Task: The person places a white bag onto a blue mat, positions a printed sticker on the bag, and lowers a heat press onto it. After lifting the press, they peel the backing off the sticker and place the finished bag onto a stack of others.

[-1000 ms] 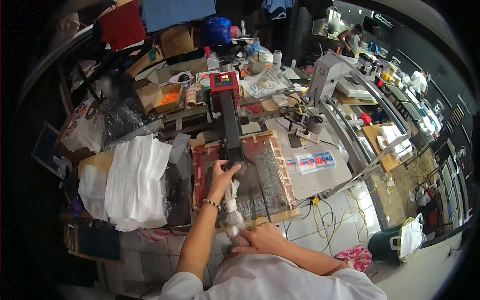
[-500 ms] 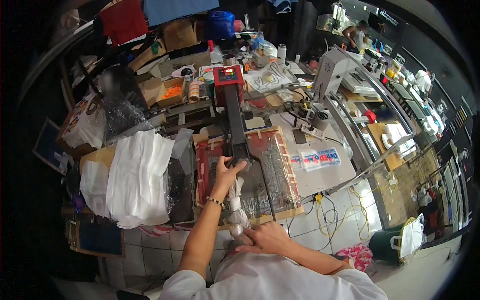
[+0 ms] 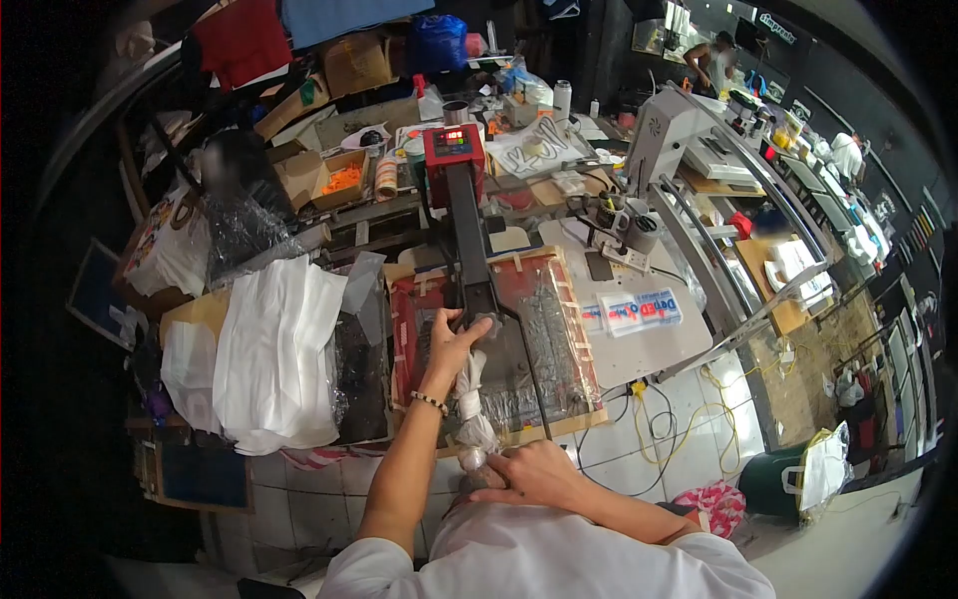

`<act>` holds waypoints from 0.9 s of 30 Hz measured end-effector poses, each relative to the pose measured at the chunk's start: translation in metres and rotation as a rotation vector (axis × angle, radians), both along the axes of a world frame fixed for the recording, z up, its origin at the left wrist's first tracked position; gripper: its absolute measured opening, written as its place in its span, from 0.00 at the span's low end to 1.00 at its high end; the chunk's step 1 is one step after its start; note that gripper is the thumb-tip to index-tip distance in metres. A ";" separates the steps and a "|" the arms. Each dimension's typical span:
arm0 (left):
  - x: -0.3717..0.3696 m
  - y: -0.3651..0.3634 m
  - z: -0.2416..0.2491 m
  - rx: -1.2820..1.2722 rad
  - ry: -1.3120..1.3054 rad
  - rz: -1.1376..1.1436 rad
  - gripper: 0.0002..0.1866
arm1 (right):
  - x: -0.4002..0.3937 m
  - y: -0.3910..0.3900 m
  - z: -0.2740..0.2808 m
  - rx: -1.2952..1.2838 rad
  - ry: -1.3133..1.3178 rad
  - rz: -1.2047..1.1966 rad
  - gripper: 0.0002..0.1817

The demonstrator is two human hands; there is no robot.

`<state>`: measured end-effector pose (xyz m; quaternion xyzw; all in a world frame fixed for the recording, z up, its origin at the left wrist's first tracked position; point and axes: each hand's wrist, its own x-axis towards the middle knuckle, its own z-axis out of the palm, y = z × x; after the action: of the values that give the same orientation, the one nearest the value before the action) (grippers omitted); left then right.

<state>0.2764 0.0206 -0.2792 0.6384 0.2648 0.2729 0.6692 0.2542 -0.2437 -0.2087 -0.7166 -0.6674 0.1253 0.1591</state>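
Observation:
In front of me stands a heat press [image 3: 469, 220] with a red control box [image 3: 454, 158] whose digits are lit. My left hand [image 3: 451, 344] grips a clear knob [image 3: 486, 327] on the press's black arm, thumb on one side and fingers on the other. The press's long handle [image 3: 474, 404], wrapped in white cloth and plastic, points back toward my body. My right hand [image 3: 534, 472] is closed around the handle's near end, close to my shirt. Beneath the arm, the dark plate sits over a taped, plastic-covered red board [image 3: 579, 329].
White fabric bags [image 3: 274, 354] are stacked left of the press. On the right, a grey table [image 3: 649, 349] carries printed plastic packets [image 3: 639, 311], a power strip [image 3: 627, 258] and mugs. Yellow cables [image 3: 699, 429] cross the tiled floor. A person [image 3: 711, 68] stands far back.
My hands keep the same holds on the knob and the handle. The view has shifted slightly, and the person in the far background has changed posture.

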 end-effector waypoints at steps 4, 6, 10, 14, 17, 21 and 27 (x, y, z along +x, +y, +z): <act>0.001 0.001 -0.003 0.091 0.034 0.029 0.34 | 0.001 0.000 -0.005 0.065 0.019 0.013 0.37; 0.000 0.002 -0.004 0.089 0.039 0.036 0.34 | 0.001 0.000 -0.005 -0.006 0.022 -0.002 0.37; 0.000 0.003 -0.005 0.134 0.075 0.039 0.35 | 0.001 0.000 -0.005 -0.002 0.016 0.005 0.38; 0.002 0.006 -0.009 0.112 0.095 0.043 0.34 | 0.001 0.000 -0.012 0.141 -0.037 0.014 0.38; 0.002 0.007 -0.006 0.078 0.124 0.025 0.34 | 0.000 0.000 -0.012 0.164 -0.060 0.011 0.38; 0.005 0.009 -0.003 0.091 0.131 0.019 0.33 | 0.000 0.004 -0.011 0.218 -0.095 0.010 0.38; -0.003 0.004 0.087 0.131 0.291 -0.089 0.32 | -0.001 -0.007 0.108 0.104 -0.134 -0.006 0.40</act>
<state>0.2732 0.0250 -0.1922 0.7245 0.3120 0.1644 0.5923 0.2535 -0.2507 -0.1012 -0.7161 -0.6801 0.0421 0.1514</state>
